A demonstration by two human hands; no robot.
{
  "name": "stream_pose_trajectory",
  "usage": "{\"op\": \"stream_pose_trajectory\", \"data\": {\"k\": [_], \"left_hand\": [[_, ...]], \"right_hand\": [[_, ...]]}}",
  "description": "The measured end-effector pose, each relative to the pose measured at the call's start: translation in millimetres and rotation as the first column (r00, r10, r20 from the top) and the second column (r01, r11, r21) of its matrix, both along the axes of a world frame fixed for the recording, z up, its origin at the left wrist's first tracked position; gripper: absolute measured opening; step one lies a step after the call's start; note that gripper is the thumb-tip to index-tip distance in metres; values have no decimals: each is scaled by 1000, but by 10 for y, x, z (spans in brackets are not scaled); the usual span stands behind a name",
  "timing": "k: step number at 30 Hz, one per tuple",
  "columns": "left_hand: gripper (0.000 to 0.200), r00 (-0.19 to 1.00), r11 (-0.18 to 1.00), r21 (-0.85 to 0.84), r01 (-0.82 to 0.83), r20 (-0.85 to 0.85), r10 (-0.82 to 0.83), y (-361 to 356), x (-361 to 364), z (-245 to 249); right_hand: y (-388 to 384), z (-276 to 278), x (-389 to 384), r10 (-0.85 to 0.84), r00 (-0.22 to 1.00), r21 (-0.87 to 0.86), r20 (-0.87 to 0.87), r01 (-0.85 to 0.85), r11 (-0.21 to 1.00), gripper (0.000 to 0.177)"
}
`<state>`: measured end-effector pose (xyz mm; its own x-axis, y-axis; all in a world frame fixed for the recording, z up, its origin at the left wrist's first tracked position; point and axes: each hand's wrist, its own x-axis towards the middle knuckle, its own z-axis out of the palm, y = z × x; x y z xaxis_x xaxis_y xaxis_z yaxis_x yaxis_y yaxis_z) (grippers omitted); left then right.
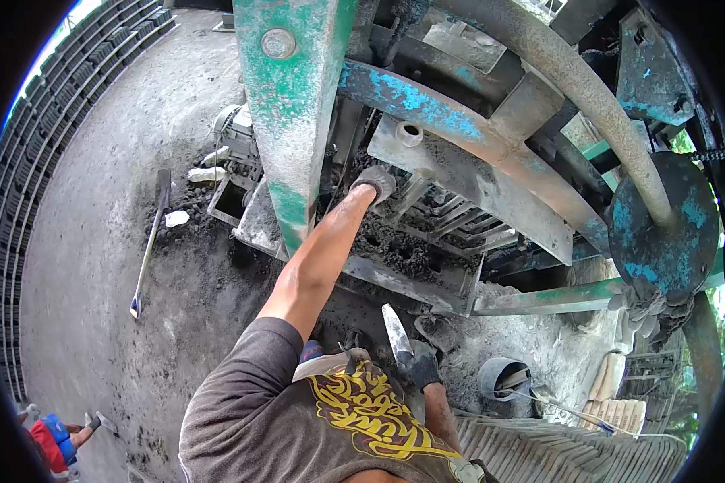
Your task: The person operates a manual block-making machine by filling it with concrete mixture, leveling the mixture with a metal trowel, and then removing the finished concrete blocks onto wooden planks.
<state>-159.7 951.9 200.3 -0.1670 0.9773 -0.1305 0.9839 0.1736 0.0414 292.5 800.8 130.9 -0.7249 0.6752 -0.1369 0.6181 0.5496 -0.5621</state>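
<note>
My left hand, in a grey dusty glove, reaches forward into the block-moulding machine, beside a metal plate with a short round tube on it. Its fingers are hidden from view. Under and beside that arm lies a mould box with dark, crumbly mix and several round holes in it. Close to my body on the right, my right hand, in a dark glove, is closed round a trowel. The trowel's pale, pointed blade is tilted up toward the machine, apart from the mould box.
A green steel post rises left of my arm. A curved blue-flaked bar crosses above. A shovel lies left on the floor. A bucket and stacked thin boards are at right. Another person is lower left.
</note>
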Motion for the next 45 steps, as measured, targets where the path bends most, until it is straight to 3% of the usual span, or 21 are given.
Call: {"op": "stream_pose_trajectory", "data": {"k": [3,4,5,7,12,16,18,19,21,23,30,32,34,35,36,37,38,40,43,44,45], "left_hand": [[30,966,981,73,-182,201,164,-8,7,-64],[33,362,844,-192,-501,839,406,-199,188,270],[36,487,870,-76,-487,803,343,-249,192,125],[31,167,850,-287,-442,905,392,-647,288,372],[35,499,868,-416,-271,710,496,-1407,285,488],[34,203,807,-401,-435,829,521,-1612,620,273],[31,772,933,-62,-354,544,328,-1550,709,-252],[31,766,929,-58,-366,548,337,-1609,794,-234],[29,233,777,-71,-626,933,273,-1744,928,5],[28,131,741,-82,-666,966,224,-1668,1014,432],[26,515,909,-260,-326,757,402,-845,302,-351],[27,391,806,-349,-479,737,551,-1074,434,506],[27,604,891,-5,-455,733,312,-1003,378,67],[27,291,770,-166,-616,861,418,-1063,564,532],[27,285,767,-174,-618,859,425,-973,592,503],[24,803,954,-10,-300,536,259,-841,537,456],[22,994,994,-47,99,51,-97,-737,463,386],[24,936,992,-113,-47,343,84,-521,273,14],[29,974,989,53,-140,185,128,-250,-232,-798],[29,641,867,-164,-471,611,464,-451,-51,-274],[30,54,650,-487,-584,775,629,-683,112,303]], "right_hand": [[68,-97,125,-3,1000,6,21,3,1000,34],[102,-47,153,-1,1000,9,21,1,1000,34],[85,39,171,-79,997,-77,24,81,994,39],[48,51,198,-165,986,-177,33,168,970,45],[224,-153,269,-30,994,-143,103,45,989,43],[516,-233,155,118,969,-184,218,-78,980,40],[661,-164,74,152,958,-204,242,-102,974,40],[734,-116,48,160,958,-162,239,-123,979,40],[856,-60,-9,165,960,-77,228,-151,986,40],[1007,-112,38,169,961,-143,219,-140,980,45],[1056,-218,108,238,953,-160,185,-210,965,37],[998,-171,50,258,938,-187,232,-217,958,35],[999,-55,-98,269,923,-207,274,-217,954,32],[975,70,-178,332,895,-208,298,-278,938,31],[951,126,-202,391,862,-210,323,-337,918,30],[949,69,-177,395,860,-212,323,-340,916,30],[964,-7,-141,384,883,-182,269,-345,921,28],[1017,-33,-111,372,902,-146,218,-347,926,25],[988,-65,-14,326,914,-148,243,-297,943,26],[1079,-252,99,327,901,-136,286,-300,944,29],[1172,-360,117,326,889,-122,323,-302,945,33]]}}
